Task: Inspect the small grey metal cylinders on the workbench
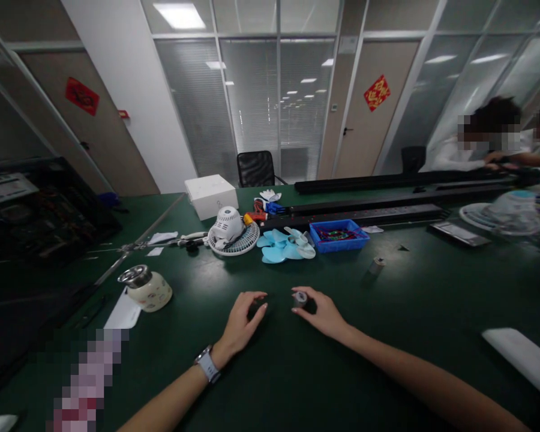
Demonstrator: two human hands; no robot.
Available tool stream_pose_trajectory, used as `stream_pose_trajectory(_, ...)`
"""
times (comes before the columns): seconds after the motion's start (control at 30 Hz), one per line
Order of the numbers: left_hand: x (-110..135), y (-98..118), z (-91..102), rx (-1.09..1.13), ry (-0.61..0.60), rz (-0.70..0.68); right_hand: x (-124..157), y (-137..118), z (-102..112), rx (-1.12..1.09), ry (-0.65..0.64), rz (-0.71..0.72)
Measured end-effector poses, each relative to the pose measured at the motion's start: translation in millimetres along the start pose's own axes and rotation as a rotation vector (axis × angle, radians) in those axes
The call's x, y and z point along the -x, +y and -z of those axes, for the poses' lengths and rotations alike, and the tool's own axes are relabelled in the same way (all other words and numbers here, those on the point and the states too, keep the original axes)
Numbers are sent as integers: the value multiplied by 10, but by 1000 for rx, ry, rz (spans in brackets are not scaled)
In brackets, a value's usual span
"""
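My left hand point(243, 321) rests on the green table point(297, 372) with its fingers curled over a small dark object that I cannot make out. My right hand point(321, 312) lies a little to its right, fingers pinched round a small grey cylindrical part point(299, 297). A watch point(207, 364) is on my left wrist. Just beyond the hands lie light blue fan blades point(285, 245), and to their left a white fan motor on its round grille point(231, 234).
A blue tray point(339, 234) of small parts, a small grey roll point(377, 264), a white box point(210, 195), a lidded jar point(146, 288) and long black rails point(387, 207) are on the table. A dark toolcase point(36, 210) stands left. People sit far right.
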State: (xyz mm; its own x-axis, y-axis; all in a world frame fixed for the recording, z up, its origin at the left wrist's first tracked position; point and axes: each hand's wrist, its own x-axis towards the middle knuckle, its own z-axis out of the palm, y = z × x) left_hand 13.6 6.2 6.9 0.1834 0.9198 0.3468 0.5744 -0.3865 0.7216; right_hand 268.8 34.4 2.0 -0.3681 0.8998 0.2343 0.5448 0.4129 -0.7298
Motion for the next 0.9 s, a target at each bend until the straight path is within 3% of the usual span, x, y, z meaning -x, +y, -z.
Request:
stream_pose_trajectory(0.1, -46, 101, -83, 28, -1, -68, -196, -151, -316, -47, -41, 66)
stream_pose_trajectory(0.2, -127, 136, -115, 29, 5, -81, -282, -168, -471, -109, -38, 98)
stream_pose_trajectory(0.57, -338, 201, -17, -33, 53, -35, -299, -115, -470, -140, -58, 62)
stream_pose_trajectory(0.7, -216, 34, 111, -85, 106, -12, -298, -138, -461, -159, -70, 61)
stream_pose_trajectory(0.9, -41, -286, 110, -262, -44, 103, -286, -184, -440, -119, -74, 39)
